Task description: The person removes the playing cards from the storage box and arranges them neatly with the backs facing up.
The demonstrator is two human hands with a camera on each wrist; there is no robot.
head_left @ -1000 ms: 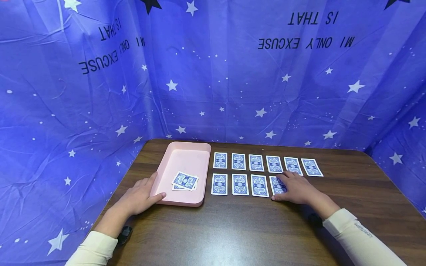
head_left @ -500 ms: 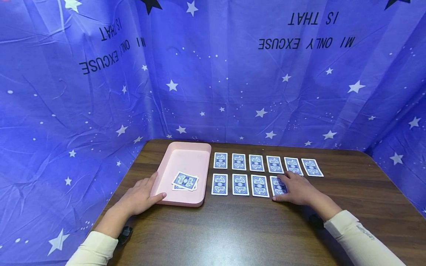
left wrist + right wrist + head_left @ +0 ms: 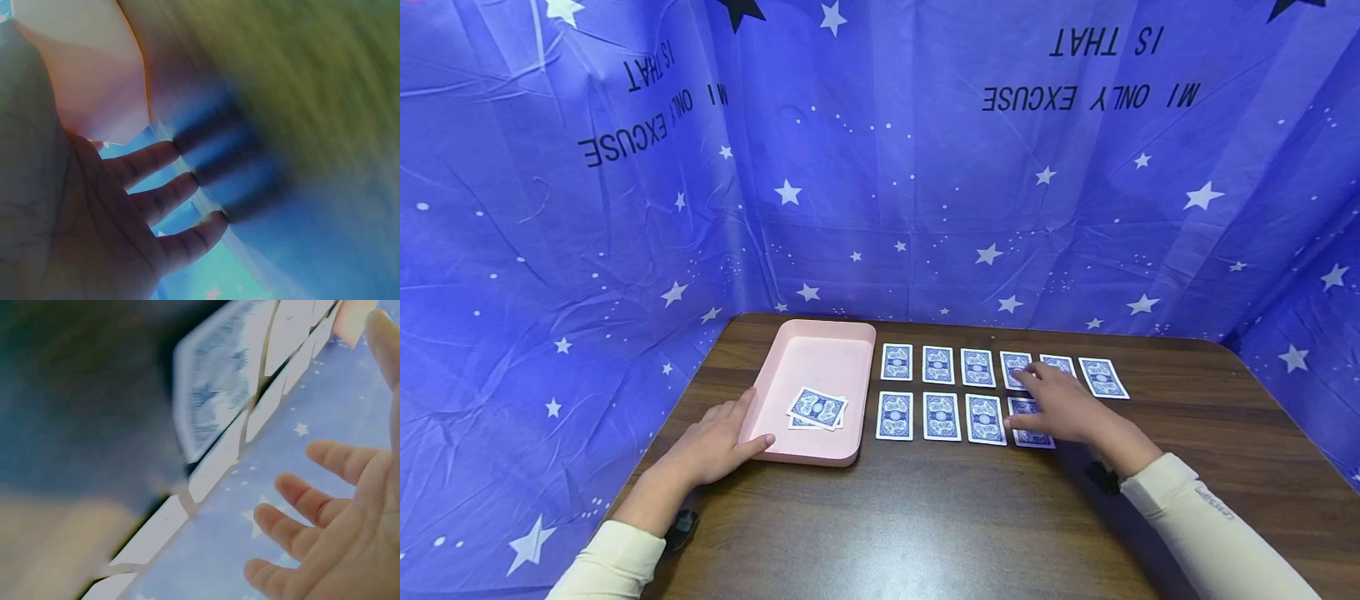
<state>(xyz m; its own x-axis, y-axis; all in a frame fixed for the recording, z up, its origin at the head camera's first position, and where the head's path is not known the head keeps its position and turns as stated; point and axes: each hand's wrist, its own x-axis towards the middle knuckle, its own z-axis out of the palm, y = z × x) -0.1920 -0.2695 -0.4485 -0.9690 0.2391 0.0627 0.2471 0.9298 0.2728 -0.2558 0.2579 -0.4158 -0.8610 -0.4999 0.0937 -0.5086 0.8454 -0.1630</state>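
My left hand [image 3: 713,440] lies at the near left corner of a pink tray [image 3: 827,329], thumb over its rim. Fairly straight and spread, its fingers [image 3: 164,197] touch the table outside the tray. Two blue-backed playing cards [image 3: 817,407] overlap in the tray. My right hand [image 3: 1063,406] hovers over the fourth card [image 3: 1033,439] of the near row, holding nothing. Its fingers [image 3: 312,503] are loosely spread in the right wrist view. Part of that card is hidden under the hand, and the fingertips overlap the far row's fourth card [image 3: 1013,363].
Face-down cards lie in two rows right of the tray. The near row's third card [image 3: 986,418] is beside my right thumb, and the far row ends with a slightly turned card [image 3: 1103,378]. A blue star-printed curtain [image 3: 925,208] hangs behind the wooden table [image 3: 880,525].
My right hand has risen off the near row's fourth card and shifted slightly away from me, uncovering more of it. The left hand and tray have stayed put.
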